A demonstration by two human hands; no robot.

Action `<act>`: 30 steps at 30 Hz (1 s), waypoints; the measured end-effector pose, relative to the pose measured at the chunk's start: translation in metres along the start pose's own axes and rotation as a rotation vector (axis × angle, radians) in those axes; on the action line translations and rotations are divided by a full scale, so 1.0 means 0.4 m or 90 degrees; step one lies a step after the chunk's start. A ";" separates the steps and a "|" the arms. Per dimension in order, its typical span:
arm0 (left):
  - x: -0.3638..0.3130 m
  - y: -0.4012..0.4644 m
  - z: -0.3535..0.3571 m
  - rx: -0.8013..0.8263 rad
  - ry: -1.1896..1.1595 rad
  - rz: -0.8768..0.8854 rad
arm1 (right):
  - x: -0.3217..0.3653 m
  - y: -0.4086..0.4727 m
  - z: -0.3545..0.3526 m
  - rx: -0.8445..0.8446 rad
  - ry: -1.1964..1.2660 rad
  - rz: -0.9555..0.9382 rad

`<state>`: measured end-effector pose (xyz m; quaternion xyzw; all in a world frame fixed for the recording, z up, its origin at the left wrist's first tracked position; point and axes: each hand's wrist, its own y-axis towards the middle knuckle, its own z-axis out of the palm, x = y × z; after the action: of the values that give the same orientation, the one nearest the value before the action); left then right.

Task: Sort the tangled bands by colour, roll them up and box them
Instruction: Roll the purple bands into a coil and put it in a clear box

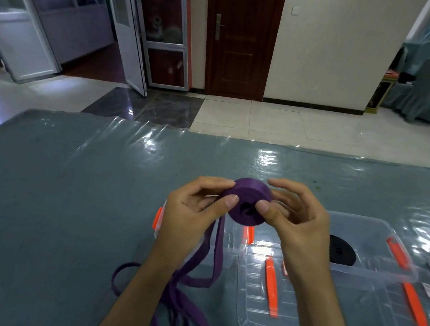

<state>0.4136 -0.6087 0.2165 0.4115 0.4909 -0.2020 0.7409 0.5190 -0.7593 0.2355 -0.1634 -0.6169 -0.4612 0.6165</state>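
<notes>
Plastic-covered teal table, tiled floor

A dark wooden door stands in the far white wall. Glass doors are open at the left. The tiled floor shines. Covered chairs stand far right.
</notes>
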 end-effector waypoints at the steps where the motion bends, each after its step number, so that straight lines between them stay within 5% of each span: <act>1: -0.002 0.005 -0.003 0.037 -0.002 -0.006 | -0.002 -0.002 -0.002 -0.016 0.019 -0.006; 4: -0.001 0.008 -0.010 0.066 0.034 0.014 | -0.004 -0.005 -0.012 -0.001 0.045 0.037; 9: 0.006 -0.017 0.008 -0.038 0.018 0.025 | 0.008 0.003 -0.030 0.062 0.022 0.068; 15: -0.002 0.000 0.023 0.052 0.087 0.055 | 0.006 0.005 -0.035 0.002 0.118 0.057; 20: -0.004 -0.002 0.030 -0.026 0.020 0.034 | 0.010 0.007 -0.046 0.023 0.049 0.082; 26: -0.003 0.019 0.010 0.044 0.028 0.050 | 0.010 0.005 -0.022 -0.005 0.155 0.086; 30: 0.000 0.010 -0.004 -0.030 0.035 0.092 | -0.004 0.007 -0.024 0.069 0.039 0.120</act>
<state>0.4155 -0.6050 0.2178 0.4335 0.4847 -0.1249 0.7494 0.5273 -0.7645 0.2332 -0.1732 -0.6036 -0.3717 0.6837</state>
